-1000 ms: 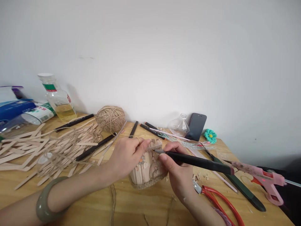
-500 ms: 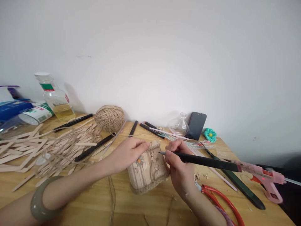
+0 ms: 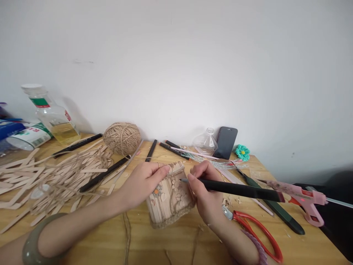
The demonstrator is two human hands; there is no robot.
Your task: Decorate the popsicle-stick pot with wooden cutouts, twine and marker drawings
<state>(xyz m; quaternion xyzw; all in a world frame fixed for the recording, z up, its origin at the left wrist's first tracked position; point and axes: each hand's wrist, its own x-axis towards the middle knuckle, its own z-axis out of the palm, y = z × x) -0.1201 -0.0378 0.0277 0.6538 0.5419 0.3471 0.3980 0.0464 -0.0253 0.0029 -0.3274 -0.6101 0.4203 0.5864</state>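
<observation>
My left hand [image 3: 147, 176] grips the upper left edge of a small holder made of wooden craft sticks [image 3: 168, 202], its thumb along the top. Twine bands the holder at top and bottom, and wooden flower shapes decorate its side; one flower [image 3: 156, 191] has grey petals and an orange centre. Between the fingers of my right hand [image 3: 205, 193] is a black marker pen [image 3: 239, 189]. Its grey tip is at the uncoloured flower shapes on the holder's right part; whether it touches I cannot tell.
Loose craft sticks [image 3: 24, 173] and a twine ball [image 3: 122, 138] lie left, near an oil bottle [image 3: 59, 121]. Red-handled scissors [image 3: 259, 228], a craft knife [image 3: 275, 209] and a pink glue gun [image 3: 306, 198] lie right. A phone [image 3: 226, 142] leans against the wall.
The whole view has shifted, so most things appear further left. My hands keep the same holds on the holder and the marker pen, whose tip remains by the flower shapes.
</observation>
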